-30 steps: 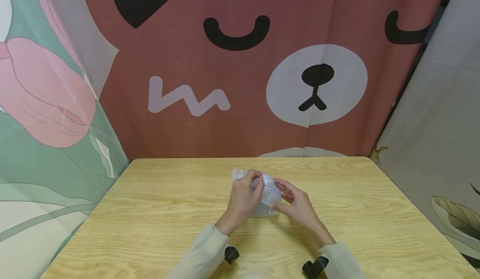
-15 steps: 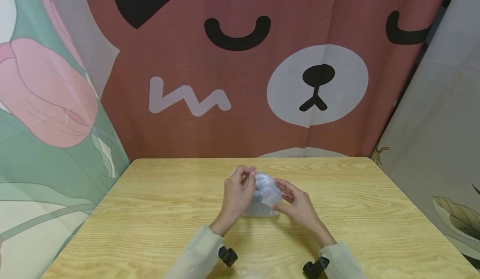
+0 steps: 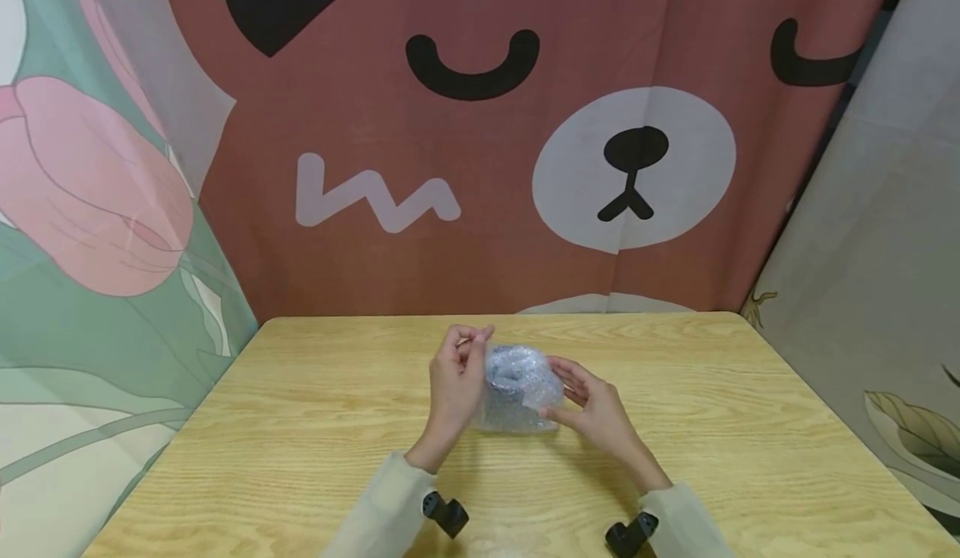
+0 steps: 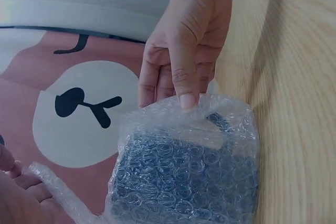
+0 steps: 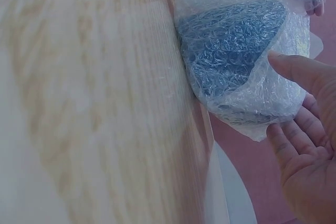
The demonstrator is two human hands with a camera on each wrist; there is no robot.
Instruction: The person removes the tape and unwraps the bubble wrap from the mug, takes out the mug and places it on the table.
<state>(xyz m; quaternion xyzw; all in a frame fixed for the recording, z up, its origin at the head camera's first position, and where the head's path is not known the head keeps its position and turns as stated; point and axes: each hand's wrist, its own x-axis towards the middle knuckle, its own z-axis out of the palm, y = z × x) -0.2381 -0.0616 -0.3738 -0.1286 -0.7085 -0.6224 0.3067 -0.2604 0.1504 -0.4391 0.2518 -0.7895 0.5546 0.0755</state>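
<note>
On the table sits a bundle of clear bubble wrap, with something dark blue showing through; the wrap hides its shape. My left hand pinches a loose flap of the wrap at the bundle's left, thumb against fingertips, and draws it out from the body. My right hand holds the bundle's right side, its thumb on the near face and the fingers behind and under the far edge.
The bundle stands toward the far half of a light wood table. A curtain printed with a bear face hangs behind the far edge, and patterned cloths hang at both sides. Small black wrist cameras sit at both cuffs.
My left hand has moved left and slightly away, pulling the flap off the bundle, so more of the bundle's top and left side shows. The right hand has stayed in place.
</note>
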